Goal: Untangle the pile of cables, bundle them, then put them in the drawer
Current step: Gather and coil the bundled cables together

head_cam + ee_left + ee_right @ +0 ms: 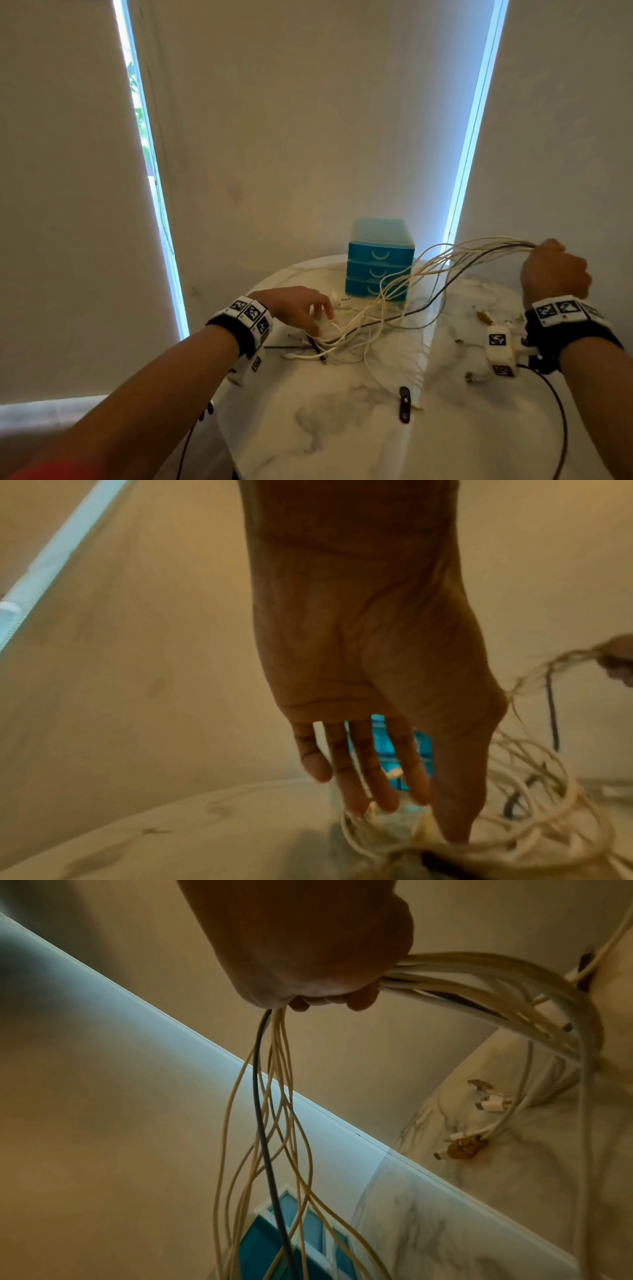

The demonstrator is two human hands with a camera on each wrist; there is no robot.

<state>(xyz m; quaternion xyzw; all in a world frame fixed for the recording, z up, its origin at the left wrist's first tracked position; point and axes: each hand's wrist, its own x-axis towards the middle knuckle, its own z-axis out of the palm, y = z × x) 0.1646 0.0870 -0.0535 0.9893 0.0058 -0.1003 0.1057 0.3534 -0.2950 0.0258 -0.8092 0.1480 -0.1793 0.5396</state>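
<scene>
A tangle of white cables with one dark cable stretches across the round marble table. My right hand is raised at the right and grips a bundle of these cables in a fist; loose plug ends hang behind it. My left hand rests low on the table, with its fingers straight and the thumb tip pressing the cable ends down. A blue three-drawer unit stands at the back with its drawers closed and cables draped across its front.
A black strap lies on the table near the front. Loose connectors lie at the right. Thin dark wires run from both wristbands over the table edge. Blinds with bright window gaps rise behind the table.
</scene>
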